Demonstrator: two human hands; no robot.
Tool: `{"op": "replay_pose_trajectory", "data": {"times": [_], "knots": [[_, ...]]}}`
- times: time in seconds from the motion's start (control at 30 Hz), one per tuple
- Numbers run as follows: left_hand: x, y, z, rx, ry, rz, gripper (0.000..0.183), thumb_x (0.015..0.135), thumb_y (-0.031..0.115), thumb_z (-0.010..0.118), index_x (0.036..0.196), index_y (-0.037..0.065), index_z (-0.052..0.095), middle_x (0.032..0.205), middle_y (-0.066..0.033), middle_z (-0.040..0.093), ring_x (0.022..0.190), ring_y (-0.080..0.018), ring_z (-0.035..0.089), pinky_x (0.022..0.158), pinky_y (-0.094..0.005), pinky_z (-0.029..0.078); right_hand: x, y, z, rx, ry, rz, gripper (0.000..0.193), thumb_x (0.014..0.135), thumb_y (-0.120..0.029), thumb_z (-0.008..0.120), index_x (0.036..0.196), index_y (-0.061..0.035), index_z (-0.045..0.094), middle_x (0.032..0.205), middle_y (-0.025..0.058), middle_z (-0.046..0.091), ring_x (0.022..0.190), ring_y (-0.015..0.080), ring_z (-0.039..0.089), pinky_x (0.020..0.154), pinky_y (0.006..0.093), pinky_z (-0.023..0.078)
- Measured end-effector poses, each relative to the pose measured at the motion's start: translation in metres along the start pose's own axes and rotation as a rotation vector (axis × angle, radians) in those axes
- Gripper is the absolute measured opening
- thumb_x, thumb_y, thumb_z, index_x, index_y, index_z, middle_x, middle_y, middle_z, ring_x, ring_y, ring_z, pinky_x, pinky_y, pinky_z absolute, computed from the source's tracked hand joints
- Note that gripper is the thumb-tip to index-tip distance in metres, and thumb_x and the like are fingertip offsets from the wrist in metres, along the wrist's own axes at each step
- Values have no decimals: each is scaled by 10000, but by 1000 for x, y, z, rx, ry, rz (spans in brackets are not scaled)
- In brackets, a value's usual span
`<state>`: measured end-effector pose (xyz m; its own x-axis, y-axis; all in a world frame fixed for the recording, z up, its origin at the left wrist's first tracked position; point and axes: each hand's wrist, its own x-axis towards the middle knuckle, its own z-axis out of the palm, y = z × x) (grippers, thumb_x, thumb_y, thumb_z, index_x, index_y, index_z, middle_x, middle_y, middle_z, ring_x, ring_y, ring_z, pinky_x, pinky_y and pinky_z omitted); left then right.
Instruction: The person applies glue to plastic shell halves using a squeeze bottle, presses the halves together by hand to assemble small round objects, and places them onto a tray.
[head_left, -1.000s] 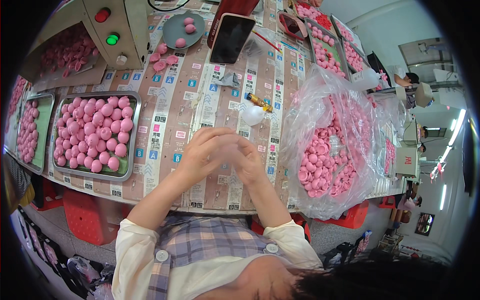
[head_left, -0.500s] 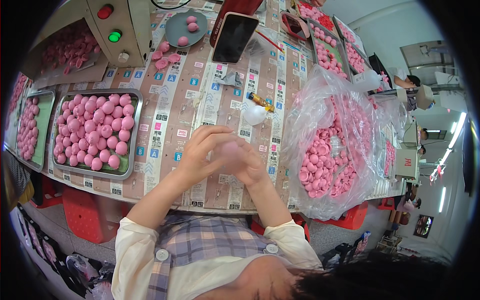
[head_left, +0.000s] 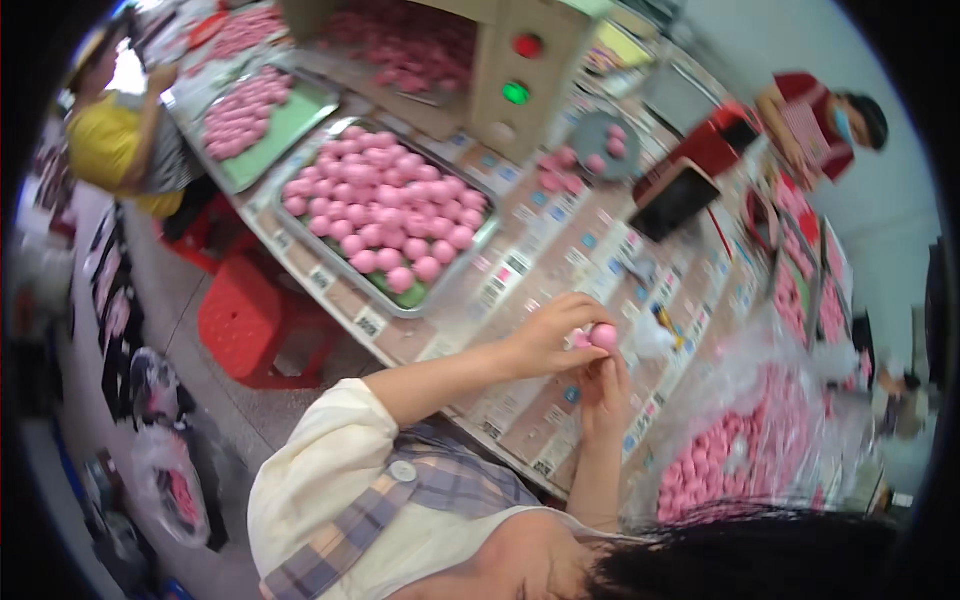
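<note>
A smooth pink ball (head_left: 603,337) is pinched at the fingertips of my left hand (head_left: 548,338), above the table's near part. Beside it, between the fingers, shows another small pink bit that I cannot make out. My right hand (head_left: 603,395) is raised just below, its fingers bent together against the ball's underside and the left thumb. To the left, a metal tray (head_left: 478,243) is heaped with similar pink balls. On the right lies a clear plastic bag (head_left: 800,375) full of pink hollow pieces. A whitish lump (head_left: 655,335) and a small yellow tube (head_left: 668,322) lie just beyond my hands.
A beige machine (head_left: 540,75) with red and green buttons stands behind the tray. Nearby are a grey plate (head_left: 590,130) with pink balls, and a phone (head_left: 676,200) leaning on a red object. A red stool (head_left: 245,320) is at the left. Other people sit left and far right.
The view has swung left and tilted, bringing in two people. My hands have parted somewhat from their cupped, blurred hold, and the pink ball now shows plainly at my left fingertips.
</note>
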<state>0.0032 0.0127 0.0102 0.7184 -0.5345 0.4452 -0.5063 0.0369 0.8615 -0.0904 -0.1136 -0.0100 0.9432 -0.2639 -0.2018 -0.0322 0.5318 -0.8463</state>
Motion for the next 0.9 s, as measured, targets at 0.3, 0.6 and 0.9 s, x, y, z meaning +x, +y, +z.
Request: {"op": "replay_pose_trajectory", "data": {"times": [0.3,0.6,0.9], "knots": [[-27,-5,-135,528,802,-165,272,722,130,603,962,28,524,920,-71,547,877,-155,504,772,-278,399,4,11,0,-178,-40,18,180,840,-120,468,953,5,530,817,54,566,715,97,504,665,216,406],[-116,-49,-238,1197,992,-466,299,670,197,641,946,98,579,936,-106,545,883,-280,475,796,-359,368,0,5,7,-327,-35,21,168,835,-120,483,945,-6,540,808,40,574,693,81,505,643,205,407],[-62,1,-205,1020,970,-166,260,778,136,574,1008,22,538,960,-120,549,880,-222,524,787,-326,401,2,-5,2,-495,310,-381,135,839,-103,479,884,0,555,745,15,551,655,73,492,613,198,400]]}}
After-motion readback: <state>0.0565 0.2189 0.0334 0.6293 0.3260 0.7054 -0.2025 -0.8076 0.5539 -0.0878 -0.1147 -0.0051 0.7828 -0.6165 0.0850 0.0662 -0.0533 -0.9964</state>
